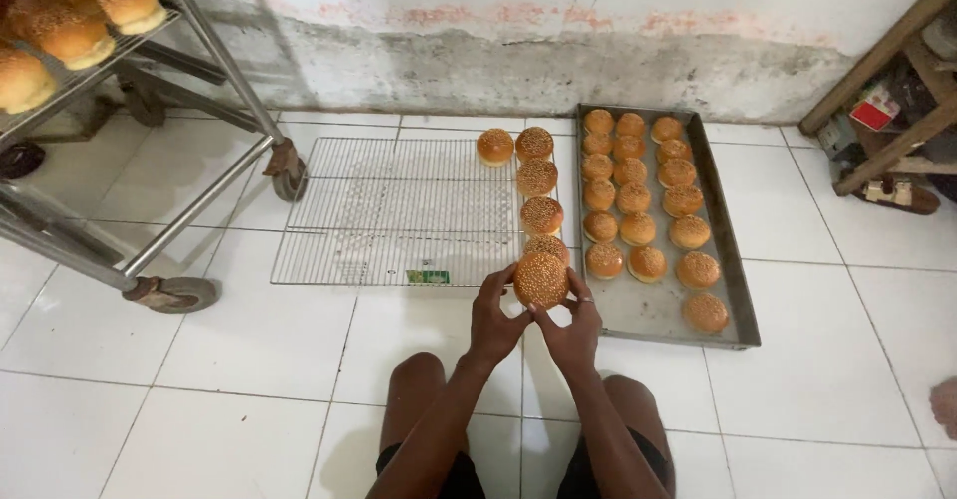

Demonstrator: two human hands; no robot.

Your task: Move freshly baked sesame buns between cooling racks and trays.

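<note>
Sesame bun [541, 279]: round, domed, golden-brown, seeded crust; held between both hands at the near right corner of the wire cooling rack [399, 210]. Left hand [495, 320]: fingers curled round the bun's left edge. Right hand [573, 328]: fingers curled under its right edge. Rack: flat rectangular metal grid on the white tiled floor [199, 359], bearing five buns. Baking tray [733, 280]: grey rectangular metal, just beside the rack, holding rows of like buns.

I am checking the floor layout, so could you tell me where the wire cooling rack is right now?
In the head view, the wire cooling rack lies flat on the tiled floor, left of the metal baking tray and right of the wheeled trolley.
</note>
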